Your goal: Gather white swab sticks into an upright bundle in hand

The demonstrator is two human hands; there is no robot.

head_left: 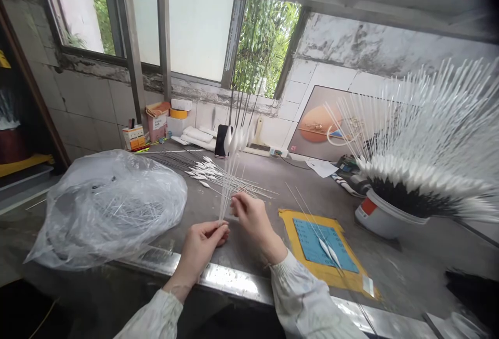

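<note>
My left hand [200, 245] pinches the lower ends of a bunch of fishing floats [234, 141], thin white stems down and white bodies up. The bunch stands nearly upright above the bench, with dark upper stems blurred against the window. Beside the stems, my right hand [253, 219] is closed, thumb against curled fingers; whether a stem is between them I cannot make out. Behind both hands lies a pile of similar floats [205, 170] on the bench. Two more floats [329, 251] rest on a blue pad [306, 240] to the right.
A clear plastic bag [113, 204] of thin white sticks lies at left. On the right, a white bucket [385, 222] holds many floats that fan outward. A phone [223, 140] leans at the back. Yellow tape [288, 219] borders the pad; a metal edge [237, 282] runs along the bench front.
</note>
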